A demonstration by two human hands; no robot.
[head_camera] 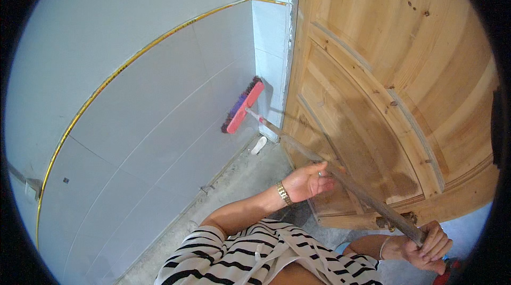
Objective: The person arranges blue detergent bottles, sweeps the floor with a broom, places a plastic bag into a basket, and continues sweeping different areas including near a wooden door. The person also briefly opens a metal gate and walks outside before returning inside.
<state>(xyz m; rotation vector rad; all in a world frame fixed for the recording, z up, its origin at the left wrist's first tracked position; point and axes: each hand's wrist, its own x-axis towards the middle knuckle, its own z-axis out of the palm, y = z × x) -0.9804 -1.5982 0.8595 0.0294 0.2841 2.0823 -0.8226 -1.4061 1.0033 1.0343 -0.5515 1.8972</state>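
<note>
A broom with a pink-red head (244, 109) and dark and purple bristles is held up at the grey tiled wall (159, 125), close to the corner. Its bristles face the wall and seem to touch it. The long wooden handle (371, 197) slants down to the right across the view. My left hand (309, 183), with a gold watch on the wrist, loosely holds the handle near its middle, thumb over it. Farther down, my right hand (431, 247) grips the handle's end, fingers wrapped around it.
A wooden panelled door (359, 97) with a metal handle (395, 221) stands close on the right. Gold trim (131, 61) runs along the tiled wall. A small white object (259, 145) lies on the concrete floor (239, 177) near the corner. Something red (445, 275) shows below my right hand.
</note>
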